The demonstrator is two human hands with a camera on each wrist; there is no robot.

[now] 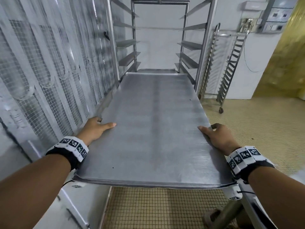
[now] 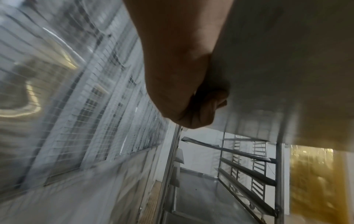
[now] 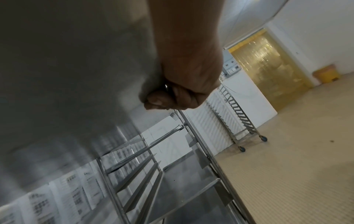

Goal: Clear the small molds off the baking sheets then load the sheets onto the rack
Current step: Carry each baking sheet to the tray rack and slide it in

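Between the two hands, a bare metal sheet [image 1: 153,129] is held level, its far end at the rack [image 1: 203,47] and its near end over the tiled floor [image 1: 165,209]. The left hand [image 1: 95,129] grips the sheet's left edge, thumb flat on top; the left wrist view shows its fingers [image 2: 201,115] curled under the sheet [image 2: 287,75]. The right hand [image 1: 217,138] grips the right edge the same way, thumb on top, and in the right wrist view its fingers [image 3: 168,100] are curled beneath the sheet [image 3: 67,68]. Both wrists wear bands with black-and-white markers.

The rack's upper rails stand bare on both sides. Just past the held sheet's far edge, a second sheet [image 1: 156,71] lies in the rack; whether the two touch is unclear. A wire-mesh panel [image 1: 49,71] runs along the left. At the far right, a second rack [image 1: 231,71] on wheels stands against the white wall, beside a yellow strip curtain [image 1: 283,63].
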